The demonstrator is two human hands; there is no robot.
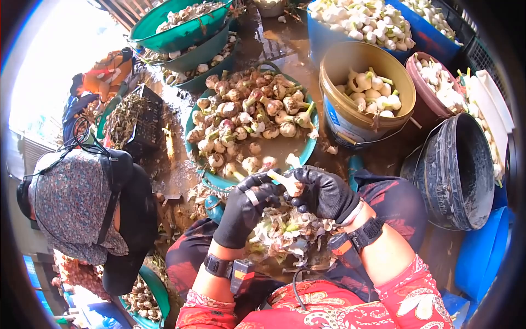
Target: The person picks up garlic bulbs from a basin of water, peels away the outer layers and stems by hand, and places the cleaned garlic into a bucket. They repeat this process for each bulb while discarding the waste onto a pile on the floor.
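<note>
A garlic bulb [292, 187] with a pale stem is held between my two hands above my lap. Black-gloved fingers of my left hand [249, 203] are closed at its stem side. My right hand [327, 193], also in a black glove, grips the bulb from the other side. Just beyond my hands is a green basin [193, 164] heaped with untrimmed, brownish-purple garlic bulbs [246, 112]. Below the hands, between my legs, lies a pile of loose garlic skins and leaf scraps [287, 236].
A tan bucket [350, 123] with peeled bulbs stands beyond the basin, beside a blue tub [316, 38] of white garlic. At right, a black bucket [438, 181] leans on its side. Stacked green basins [175, 38] stand at back left. A person [82, 197] sits close on my left.
</note>
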